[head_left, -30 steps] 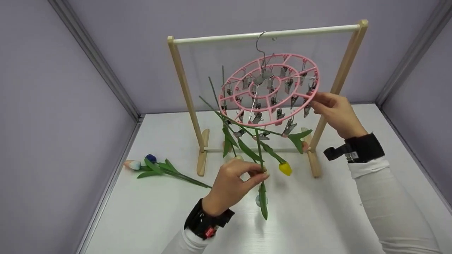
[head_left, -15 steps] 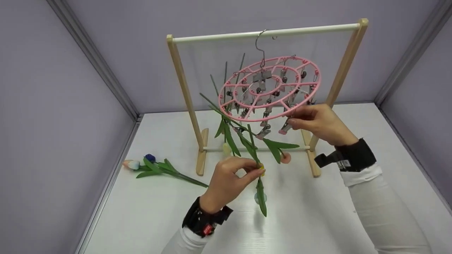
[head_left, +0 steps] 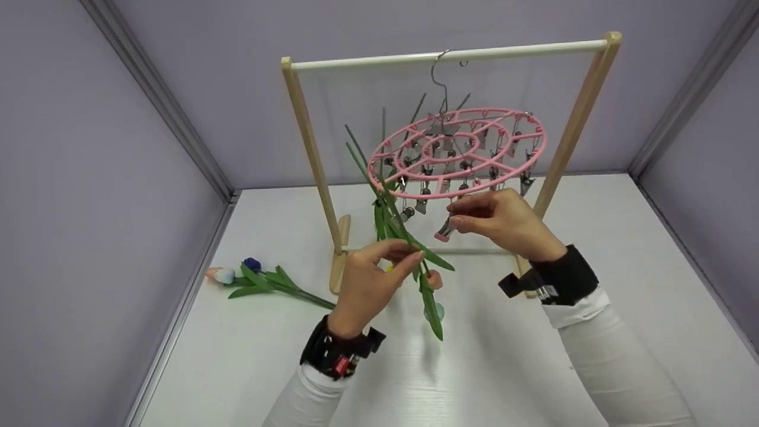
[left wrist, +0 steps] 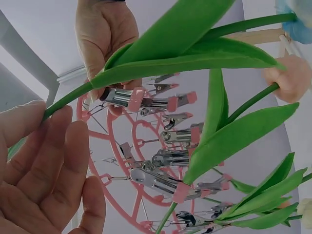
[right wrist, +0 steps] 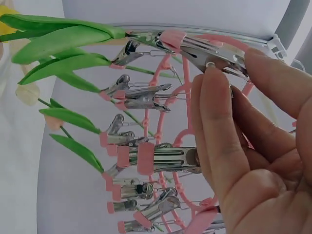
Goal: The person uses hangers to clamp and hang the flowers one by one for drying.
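Observation:
My left hand pinches the green stem of an artificial tulip between thumb and fingertips; its pale blue head points down. Just to the right, my right hand pinches a metal clip with pink tips, which hangs from the pink round clip hanger. In the right wrist view, thumb and fingers are on the clip's handles. Other clips hold hanging tulips, among them one with a peach head. A yellow tulip head is mostly hidden behind my left hand.
The hanger hooks over the white bar of a wooden stand. Loose tulips with blue, white and peach heads lie on the white table at left. Grey-lilac walls enclose the back and sides.
My right hand has moved left and down with a clip, and the hanger has turned, carrying the hanging tulips left. My left hand has shifted slightly up and left with its tulip.

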